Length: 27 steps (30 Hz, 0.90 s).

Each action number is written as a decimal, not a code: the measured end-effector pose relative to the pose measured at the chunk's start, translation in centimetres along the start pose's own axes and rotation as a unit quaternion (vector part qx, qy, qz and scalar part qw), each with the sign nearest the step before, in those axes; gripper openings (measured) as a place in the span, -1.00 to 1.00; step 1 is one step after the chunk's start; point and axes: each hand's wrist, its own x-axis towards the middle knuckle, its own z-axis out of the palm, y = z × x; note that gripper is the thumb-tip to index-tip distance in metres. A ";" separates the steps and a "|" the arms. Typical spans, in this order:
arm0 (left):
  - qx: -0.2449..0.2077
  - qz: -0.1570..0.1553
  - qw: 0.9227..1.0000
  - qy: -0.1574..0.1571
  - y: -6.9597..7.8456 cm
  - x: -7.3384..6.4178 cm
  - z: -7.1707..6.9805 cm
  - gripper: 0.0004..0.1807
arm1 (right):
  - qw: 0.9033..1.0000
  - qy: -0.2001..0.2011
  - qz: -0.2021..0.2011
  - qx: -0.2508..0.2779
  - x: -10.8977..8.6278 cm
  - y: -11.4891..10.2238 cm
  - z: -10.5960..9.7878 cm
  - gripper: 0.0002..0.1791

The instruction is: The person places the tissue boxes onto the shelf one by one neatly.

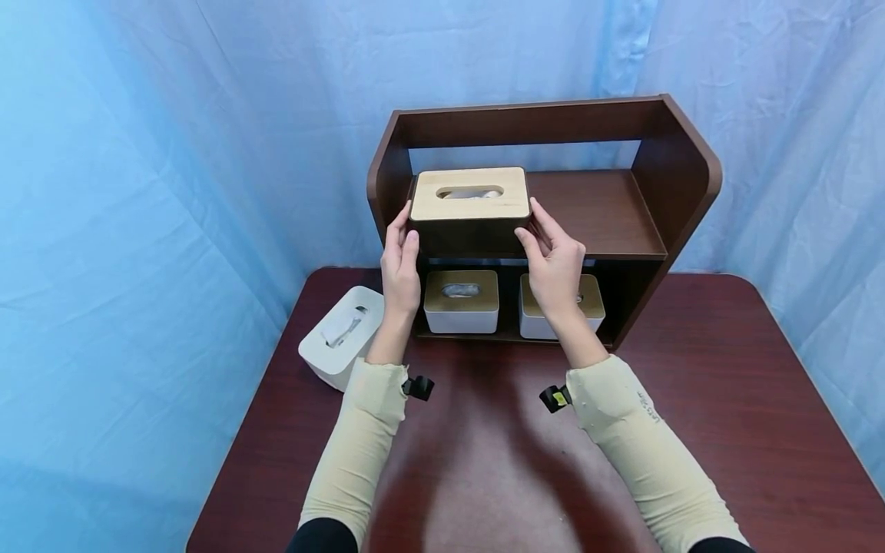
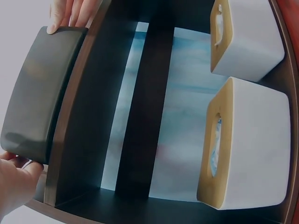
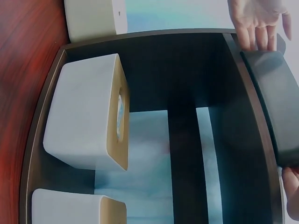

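A black tissue box (image 1: 470, 240) with a pale wooden lid is held between both hands at the upper shelf's left part. My left hand (image 1: 401, 273) grips its left end, thumb toward the front corner. At the opposite end my right hand (image 1: 558, 273) grips with thumb in front and fingers along the side. From the left wrist view, the dark front of the tissue box (image 2: 44, 93) overlaps the upper shelf's edge, with the left hand (image 2: 16, 186) at one end. The right wrist view shows the same box (image 3: 275, 102) and the right hand (image 3: 292, 191) partly cut off.
A dark brown two-tier shelf (image 1: 681, 177) stands at the table's back. Its lower tier holds two white tissue boxes with gold-toned lids, a left one (image 1: 461, 311) and a right one (image 1: 535, 326). An all-white tissue box (image 1: 332, 365) sits left on the table (image 1: 726, 369).
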 end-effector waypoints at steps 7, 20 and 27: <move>-0.002 -0.001 1.000 -0.002 -0.2 0.0 -0.1 -0.49 | 1.000 -0.004 -0.007 -0.023 -0.1 0.1 0.2 -0.51; 0.018 -0.023 0.999 -0.029 0.0 -0.9 -0.2 -0.38 | 0.999 -0.034 0.022 -0.036 -1.3 -0.5 -1.0 -0.48; -0.006 -0.020 0.999 -0.041 0.2 -2.2 -0.6 -0.40 | 0.998 -0.062 0.014 -0.026 -3.2 -0.3 -1.9 -0.49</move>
